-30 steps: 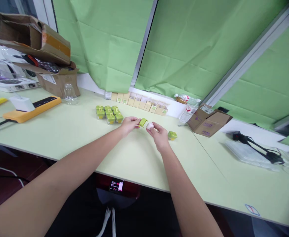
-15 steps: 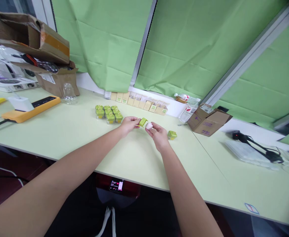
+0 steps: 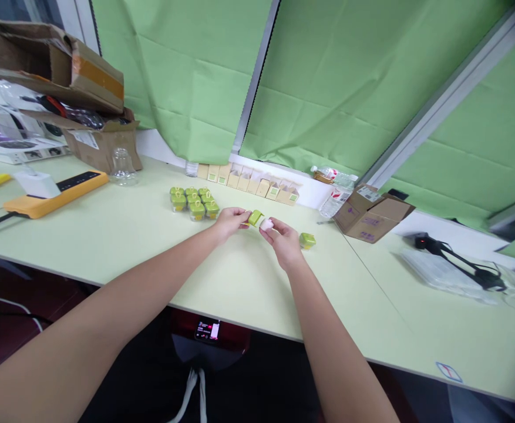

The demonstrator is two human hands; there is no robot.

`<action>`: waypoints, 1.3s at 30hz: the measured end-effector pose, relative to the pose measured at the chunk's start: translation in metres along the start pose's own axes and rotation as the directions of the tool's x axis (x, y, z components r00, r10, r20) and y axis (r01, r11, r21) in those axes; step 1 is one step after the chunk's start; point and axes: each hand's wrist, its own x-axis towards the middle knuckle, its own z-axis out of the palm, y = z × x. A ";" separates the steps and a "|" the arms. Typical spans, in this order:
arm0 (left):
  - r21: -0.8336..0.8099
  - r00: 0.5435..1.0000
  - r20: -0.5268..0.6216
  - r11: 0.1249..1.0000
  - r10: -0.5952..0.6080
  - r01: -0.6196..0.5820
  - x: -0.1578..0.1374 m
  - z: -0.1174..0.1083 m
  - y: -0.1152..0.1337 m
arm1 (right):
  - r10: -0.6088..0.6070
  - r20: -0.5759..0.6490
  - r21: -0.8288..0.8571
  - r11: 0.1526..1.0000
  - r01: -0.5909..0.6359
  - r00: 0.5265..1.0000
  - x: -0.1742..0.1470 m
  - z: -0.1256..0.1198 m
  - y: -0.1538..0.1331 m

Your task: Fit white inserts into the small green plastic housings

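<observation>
Above the middle of the table, my left hand [image 3: 232,222] is closed on a small green box-like piece [image 3: 256,218], tilted toward the right. My right hand [image 3: 282,238] pinches a small white rounded piece [image 3: 266,224] close beside the green piece's right end; whether the two touch I cannot tell. To the left stands a group of small clear containers with green lids [image 3: 196,208]. One more green-lidded container [image 3: 307,240] sits just right of my right hand.
A row of small cardboard boxes [image 3: 252,183] lines the wall. Plastic bottles [image 3: 333,200] and an open carton [image 3: 372,217] are at the back right. An orange power strip [image 3: 63,195] and a clear plastic cup [image 3: 123,167] lie left. The table's front edge [image 3: 235,323] runs below my forearms.
The white piece and my right hand have shifted very slightly to the right. My left hand stays nearly still, holding the green piece.
</observation>
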 end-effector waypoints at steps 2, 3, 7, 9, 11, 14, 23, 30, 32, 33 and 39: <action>0.001 1.000 0.003 1.000 0.002 -0.002 0.000 0.000 0.000 | -0.002 0.008 0.003 1.000 0.002 1.000 0.000 0.000 0.000; 0.001 1.000 0.007 1.000 0.003 -0.003 0.000 0.000 0.000 | -0.003 0.012 0.004 1.000 0.003 1.000 0.000 0.000 0.000; -0.002 1.000 0.008 1.000 0.002 -0.002 -0.001 0.000 0.001 | 0.011 0.019 0.019 1.000 -0.011 1.000 0.000 0.000 0.000; -0.002 1.000 0.004 1.000 -0.002 0.002 -0.001 0.000 0.001 | 0.019 0.018 0.029 0.999 -0.019 1.000 0.000 0.000 0.000; -0.002 1.000 0.005 1.000 -0.004 0.004 -0.002 0.000 0.002 | 0.021 0.013 0.035 0.999 -0.022 1.000 0.000 0.000 -0.001; -0.003 1.000 0.007 1.000 -0.006 0.006 -0.002 0.000 0.002 | 0.022 0.004 0.043 0.999 -0.022 1.000 0.000 0.000 -0.002; -0.002 0.999 0.012 0.999 -0.047 0.047 -0.002 0.000 0.003 | 0.027 -0.016 -0.018 0.999 -0.028 0.999 0.001 -0.001 -0.002; 0.052 0.951 0.168 0.966 -0.258 0.253 -0.010 0.002 0.005 | 0.194 -0.118 0.025 0.981 -0.192 0.974 0.003 -0.005 -0.009; 0.085 0.941 0.197 0.961 -0.276 0.265 -0.010 0.002 0.002 | 0.247 -0.107 0.041 0.969 -0.244 0.963 0.003 -0.006 -0.010; 0.111 0.941 0.198 0.960 -0.275 0.257 -0.010 0.001 0.001 | 0.269 -0.107 0.043 0.963 -0.266 0.957 0.003 -0.007 -0.009; 0.523 0.973 0.090 0.842 -0.211 0.134 -0.003 -0.005 -0.003 | 0.316 -0.110 0.002 0.948 -0.318 0.942 0.004 -0.008 -0.005</action>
